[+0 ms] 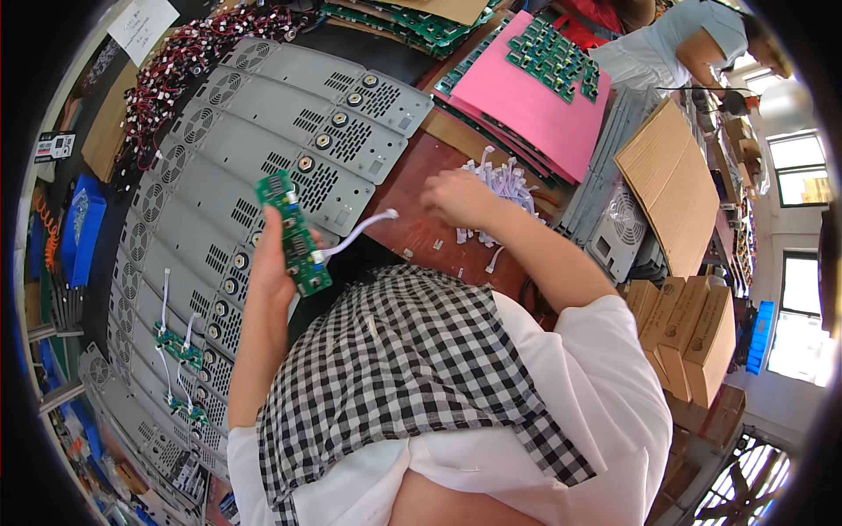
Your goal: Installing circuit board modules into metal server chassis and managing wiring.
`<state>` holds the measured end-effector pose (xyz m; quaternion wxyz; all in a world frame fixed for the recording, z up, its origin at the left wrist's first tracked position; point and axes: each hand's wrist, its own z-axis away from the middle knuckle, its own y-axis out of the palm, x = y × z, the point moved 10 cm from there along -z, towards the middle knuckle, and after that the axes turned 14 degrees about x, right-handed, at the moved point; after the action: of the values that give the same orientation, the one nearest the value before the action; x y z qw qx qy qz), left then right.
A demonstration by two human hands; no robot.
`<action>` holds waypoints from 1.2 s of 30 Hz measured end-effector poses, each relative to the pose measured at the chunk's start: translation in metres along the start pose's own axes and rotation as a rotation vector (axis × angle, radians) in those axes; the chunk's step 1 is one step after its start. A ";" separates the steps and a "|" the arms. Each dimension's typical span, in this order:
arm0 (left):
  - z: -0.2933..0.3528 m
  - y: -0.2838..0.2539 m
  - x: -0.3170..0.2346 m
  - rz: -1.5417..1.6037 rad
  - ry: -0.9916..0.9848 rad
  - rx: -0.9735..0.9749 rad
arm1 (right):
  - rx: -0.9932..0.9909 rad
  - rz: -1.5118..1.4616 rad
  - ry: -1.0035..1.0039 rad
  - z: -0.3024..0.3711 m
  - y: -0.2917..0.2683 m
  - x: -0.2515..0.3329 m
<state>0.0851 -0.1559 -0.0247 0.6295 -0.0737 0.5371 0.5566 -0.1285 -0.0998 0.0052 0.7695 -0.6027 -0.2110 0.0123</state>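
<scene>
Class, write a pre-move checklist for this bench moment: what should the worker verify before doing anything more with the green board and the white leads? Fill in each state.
1. Left hand grips the green circuit board firmly: ok.
2. A white lead hangs from the board: ok; whether fully seated, cannot tell.
3. Right hand on the pile of white leads: ok.
4. Single lead picked out: cannot tell.
5. Grey panels stacked within reach: ok.

top: white short-sleeved shirt | over it: black-and-white checked apron | forearms: bare, no gloves
</scene>
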 end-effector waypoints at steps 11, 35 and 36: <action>0.005 -0.006 0.014 0.077 -0.056 0.031 | 0.024 0.104 -0.059 0.015 0.036 -0.018; 0.016 0.056 0.003 -0.118 -0.102 0.234 | -0.175 -0.642 -0.089 -0.008 -0.044 0.073; 0.017 0.056 0.005 -0.125 -0.115 0.245 | -0.196 -0.659 -0.181 -0.010 -0.045 0.077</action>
<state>0.0508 -0.1204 0.0062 0.6970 0.0022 0.5584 0.4498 -0.0654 -0.1005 0.0695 0.6490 -0.5696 -0.4616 -0.2033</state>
